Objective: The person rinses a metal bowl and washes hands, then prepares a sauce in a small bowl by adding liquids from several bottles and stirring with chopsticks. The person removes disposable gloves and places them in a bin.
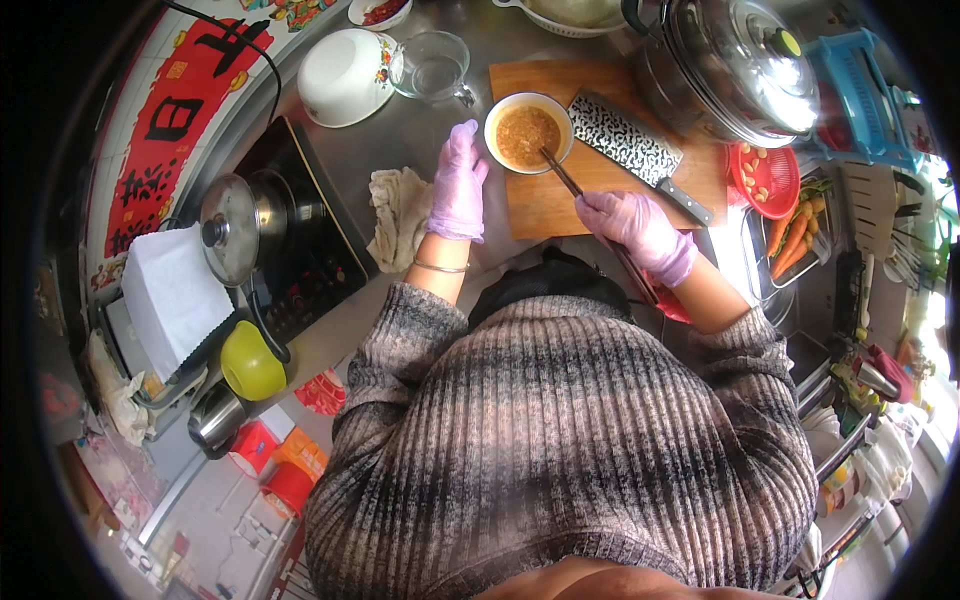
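A white bowl [529, 133] with orange-brown, lumpy liquid stands at the upper left of a wooden cutting board [540, 214]. My right hand [637, 229], in a thin purple glove, grips dark chopsticks [561, 171] whose tips dip into the bowl. My left hand [457, 184], gloved alike, is held just left of the bowl, palm inward and fingers extended, holding nothing; no touch with the bowl can be made out. On the board, right of the bowl, lies a cleaver [626, 139] with a patterned blade and black handle. Left of my left hand lies a crumpled cloth [399, 217].
A glass measuring jug [431, 67] and an upturned white bowl [345, 79] stand upper left. A lidded pan [240, 225] sits on the black cooktop [315, 255]. At right are a steel steamer pot [727, 75], a red basket [765, 178] and carrots [796, 238].
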{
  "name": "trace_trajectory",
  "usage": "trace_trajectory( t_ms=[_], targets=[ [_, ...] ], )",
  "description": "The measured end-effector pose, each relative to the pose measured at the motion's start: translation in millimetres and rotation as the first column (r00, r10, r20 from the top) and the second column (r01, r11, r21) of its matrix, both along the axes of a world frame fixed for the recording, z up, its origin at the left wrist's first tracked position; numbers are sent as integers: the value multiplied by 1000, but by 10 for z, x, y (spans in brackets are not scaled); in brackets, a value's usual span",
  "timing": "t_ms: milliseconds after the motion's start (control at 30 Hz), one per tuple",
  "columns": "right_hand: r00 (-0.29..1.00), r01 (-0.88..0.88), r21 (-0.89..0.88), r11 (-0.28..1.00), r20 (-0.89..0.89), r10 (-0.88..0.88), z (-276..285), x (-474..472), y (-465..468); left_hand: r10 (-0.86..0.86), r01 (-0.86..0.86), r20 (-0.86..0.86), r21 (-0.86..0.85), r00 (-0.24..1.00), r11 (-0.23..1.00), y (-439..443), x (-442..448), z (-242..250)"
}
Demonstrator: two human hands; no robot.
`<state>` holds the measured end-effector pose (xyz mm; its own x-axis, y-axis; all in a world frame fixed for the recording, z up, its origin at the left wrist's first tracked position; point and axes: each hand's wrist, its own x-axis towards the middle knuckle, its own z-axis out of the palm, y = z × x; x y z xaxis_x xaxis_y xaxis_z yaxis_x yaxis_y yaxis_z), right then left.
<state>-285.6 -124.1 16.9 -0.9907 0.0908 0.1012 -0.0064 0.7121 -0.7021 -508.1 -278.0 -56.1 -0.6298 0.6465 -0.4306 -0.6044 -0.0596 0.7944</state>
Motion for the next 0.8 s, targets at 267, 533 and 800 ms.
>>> trace_trajectory(
  t_ms=[267,533,800],
  targets=[
    [981,133,-201,971,163,-100,225,-21,-108,20,-23,205,12,979,1000,-9,-6,-106],
    [988,153,269,951,-57,-143,-51,-732,35,-253,278,167,-144,953,950,174,-54,35],
    [947,259,-185,948,241,-212,-567,-1122,158,-330,343,352,26,876,939,115,-259,-6]
  ],
)
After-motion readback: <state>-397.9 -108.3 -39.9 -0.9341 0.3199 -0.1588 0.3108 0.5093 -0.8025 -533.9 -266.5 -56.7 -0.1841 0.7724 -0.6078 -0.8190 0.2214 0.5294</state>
